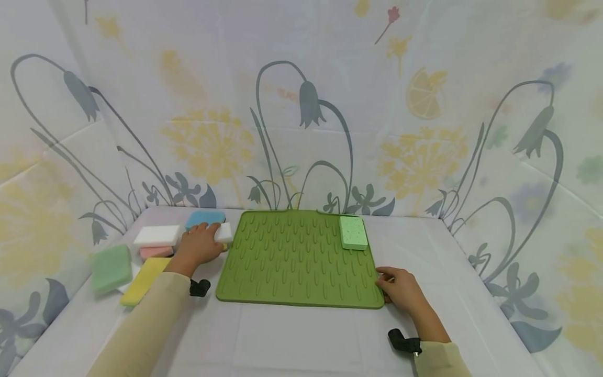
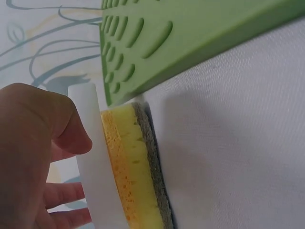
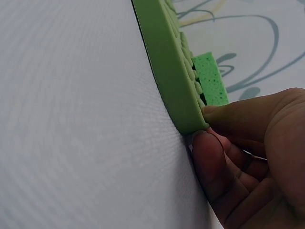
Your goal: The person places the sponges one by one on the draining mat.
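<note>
A green silicone mat (image 1: pixel 301 262) with raised oval ridges lies on the table, and a light green speckled sponge (image 1: pixel 353 233) rests on its back right corner. My left hand (image 1: pixel 200 245) grips a white sponge block (image 1: pixel 224 233) left of the mat; in the left wrist view the thumb presses its near face. That white block (image 2: pixel 97 167) sits against a yellow and orange sponge (image 2: pixel 126 157) with a grey scouring layer. At the mat's right edge, my right hand (image 1: pixel 400 288) has its thumb on top. In the right wrist view, the fingertips (image 3: pixel 208 148) meet the mat's corner from below.
Left of the left hand lie more sponges: a blue one (image 1: pixel 205 218), a white one (image 1: pixel 157 235) on a pink one (image 1: pixel 157 253), a green one (image 1: pixel 111 268) and a yellow one (image 1: pixel 145 281). A patterned cloth (image 1: pixel 292 141) hangs behind the white table.
</note>
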`<state>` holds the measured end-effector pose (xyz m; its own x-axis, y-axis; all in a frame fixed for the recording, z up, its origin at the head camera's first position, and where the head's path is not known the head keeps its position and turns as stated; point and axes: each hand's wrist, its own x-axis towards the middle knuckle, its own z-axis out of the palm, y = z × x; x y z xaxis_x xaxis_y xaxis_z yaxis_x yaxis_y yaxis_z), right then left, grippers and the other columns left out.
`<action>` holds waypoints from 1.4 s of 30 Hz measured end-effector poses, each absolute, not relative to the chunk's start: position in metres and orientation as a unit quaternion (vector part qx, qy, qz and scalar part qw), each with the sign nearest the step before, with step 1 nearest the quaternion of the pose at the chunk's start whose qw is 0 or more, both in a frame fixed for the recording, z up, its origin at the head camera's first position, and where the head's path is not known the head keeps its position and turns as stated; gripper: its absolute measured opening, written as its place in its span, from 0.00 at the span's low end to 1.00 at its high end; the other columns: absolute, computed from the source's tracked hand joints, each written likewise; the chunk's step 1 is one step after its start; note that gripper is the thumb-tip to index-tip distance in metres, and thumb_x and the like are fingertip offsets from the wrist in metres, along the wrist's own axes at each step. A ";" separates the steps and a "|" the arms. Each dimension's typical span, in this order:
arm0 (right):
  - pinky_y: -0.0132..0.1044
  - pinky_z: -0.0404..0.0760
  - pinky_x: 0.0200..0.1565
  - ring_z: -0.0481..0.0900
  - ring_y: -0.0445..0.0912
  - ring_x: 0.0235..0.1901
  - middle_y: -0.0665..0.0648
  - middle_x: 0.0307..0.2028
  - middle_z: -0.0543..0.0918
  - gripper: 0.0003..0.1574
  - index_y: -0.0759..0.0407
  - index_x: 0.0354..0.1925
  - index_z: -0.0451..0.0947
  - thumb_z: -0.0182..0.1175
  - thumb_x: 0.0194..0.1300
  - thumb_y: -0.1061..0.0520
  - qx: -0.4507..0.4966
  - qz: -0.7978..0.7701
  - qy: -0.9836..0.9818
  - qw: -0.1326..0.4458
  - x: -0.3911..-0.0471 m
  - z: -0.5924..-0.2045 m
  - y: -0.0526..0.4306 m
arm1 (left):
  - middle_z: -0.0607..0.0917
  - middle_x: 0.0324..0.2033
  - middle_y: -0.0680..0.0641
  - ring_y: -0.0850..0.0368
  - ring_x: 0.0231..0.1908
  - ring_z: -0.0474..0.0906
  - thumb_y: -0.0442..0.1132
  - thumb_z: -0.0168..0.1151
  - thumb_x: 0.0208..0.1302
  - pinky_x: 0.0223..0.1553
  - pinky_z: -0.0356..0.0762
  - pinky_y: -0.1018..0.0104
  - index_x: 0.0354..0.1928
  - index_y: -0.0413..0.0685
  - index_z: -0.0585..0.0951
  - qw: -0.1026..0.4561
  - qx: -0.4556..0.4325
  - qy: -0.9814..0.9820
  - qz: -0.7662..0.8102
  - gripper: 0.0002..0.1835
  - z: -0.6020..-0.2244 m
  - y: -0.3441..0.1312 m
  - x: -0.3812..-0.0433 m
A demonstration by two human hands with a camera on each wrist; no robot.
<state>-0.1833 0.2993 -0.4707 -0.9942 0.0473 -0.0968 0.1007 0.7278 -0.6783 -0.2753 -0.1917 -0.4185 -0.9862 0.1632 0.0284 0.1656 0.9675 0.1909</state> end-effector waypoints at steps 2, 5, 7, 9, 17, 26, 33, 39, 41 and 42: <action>0.34 0.80 0.27 0.78 0.42 0.26 0.58 0.42 0.82 0.26 0.63 0.61 0.74 0.59 0.66 0.58 0.039 -0.367 0.929 0.035 -0.183 -0.471 0.300 | 0.71 0.60 0.31 0.30 0.59 0.67 0.44 0.51 0.61 0.53 0.66 0.33 0.69 0.40 0.65 0.007 -0.088 -0.991 -0.096 0.33 -0.418 -0.192 -0.275; 0.34 0.80 0.26 0.79 0.42 0.26 0.58 0.42 0.82 0.26 0.63 0.61 0.74 0.59 0.66 0.59 0.039 -0.369 0.928 0.034 -0.184 -0.472 0.300 | 0.73 0.59 0.31 0.31 0.57 0.68 0.43 0.51 0.61 0.52 0.67 0.34 0.68 0.40 0.66 0.012 -0.091 -0.991 -0.093 0.32 -0.417 -0.194 -0.276; 0.34 0.80 0.26 0.78 0.42 0.26 0.58 0.42 0.82 0.26 0.63 0.61 0.74 0.59 0.66 0.59 0.038 -0.370 0.928 0.034 -0.184 -0.473 0.300 | 0.73 0.58 0.32 0.31 0.56 0.69 0.43 0.51 0.61 0.50 0.68 0.34 0.68 0.41 0.66 0.016 -0.093 -0.991 -0.093 0.32 -0.418 -0.195 -0.277; 0.34 0.80 0.27 0.78 0.42 0.27 0.58 0.42 0.82 0.26 0.63 0.61 0.74 0.59 0.66 0.59 0.038 -0.370 0.928 0.033 -0.184 -0.473 0.301 | 0.74 0.57 0.32 0.32 0.55 0.69 0.43 0.51 0.61 0.49 0.68 0.35 0.68 0.41 0.67 0.021 -0.094 -0.991 -0.094 0.32 -0.418 -0.196 -0.278; 0.34 0.80 0.27 0.78 0.41 0.29 0.58 0.42 0.82 0.26 0.63 0.61 0.74 0.59 0.66 0.58 0.039 -0.371 0.927 0.036 -0.185 -0.473 0.299 | 0.74 0.54 0.30 0.31 0.53 0.69 0.43 0.53 0.59 0.47 0.68 0.35 0.66 0.40 0.68 0.037 -0.105 -0.990 -0.091 0.31 -0.418 -0.201 -0.277; 0.34 0.79 0.26 0.79 0.41 0.27 0.58 0.42 0.82 0.25 0.64 0.61 0.74 0.59 0.66 0.59 0.033 -0.367 0.929 0.030 -0.185 -0.473 0.300 | 0.74 0.46 0.28 0.37 0.41 0.71 0.42 0.55 0.58 0.44 0.72 0.41 0.64 0.36 0.69 0.057 -0.119 -0.987 -0.088 0.31 -0.410 -0.201 -0.278; 0.34 0.79 0.26 0.78 0.42 0.26 0.58 0.42 0.81 0.26 0.64 0.61 0.74 0.59 0.66 0.59 0.033 -0.368 0.929 0.033 -0.184 -0.472 0.300 | 0.73 0.46 0.28 0.38 0.40 0.71 0.44 0.55 0.60 0.43 0.73 0.42 0.64 0.35 0.69 0.054 -0.118 -0.988 -0.085 0.32 -0.403 -0.199 -0.275; 0.34 0.79 0.27 0.78 0.42 0.27 0.58 0.42 0.81 0.26 0.63 0.61 0.74 0.58 0.66 0.59 0.035 -0.369 0.928 0.035 -0.183 -0.471 0.299 | 0.73 0.49 0.26 0.34 0.45 0.71 0.45 0.55 0.62 0.44 0.73 0.40 0.65 0.35 0.68 0.055 -0.115 -0.989 -0.073 0.32 -0.397 -0.192 -0.271; 0.34 0.79 0.27 0.78 0.42 0.28 0.58 0.42 0.81 0.26 0.64 0.61 0.74 0.58 0.66 0.59 0.034 -0.369 0.928 0.035 -0.182 -0.470 0.299 | 0.72 0.50 0.25 0.31 0.47 0.71 0.46 0.55 0.63 0.46 0.73 0.39 0.66 0.35 0.67 0.048 -0.110 -0.990 -0.073 0.32 -0.395 -0.189 -0.271; 0.34 0.79 0.27 0.78 0.42 0.28 0.58 0.42 0.81 0.26 0.64 0.61 0.74 0.58 0.66 0.59 0.034 -0.369 0.928 0.035 -0.182 -0.470 0.299 | 0.71 0.51 0.24 0.31 0.48 0.71 0.46 0.55 0.63 0.46 0.73 0.38 0.66 0.35 0.67 0.043 -0.107 -0.991 -0.075 0.33 -0.394 -0.187 -0.271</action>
<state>-0.1824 0.2986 -0.4699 -0.9952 0.0381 -0.0900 0.0895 0.7252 -0.6827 -0.2705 -0.1871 -0.3940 -0.9734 0.2052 0.1016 0.2181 0.9660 0.1386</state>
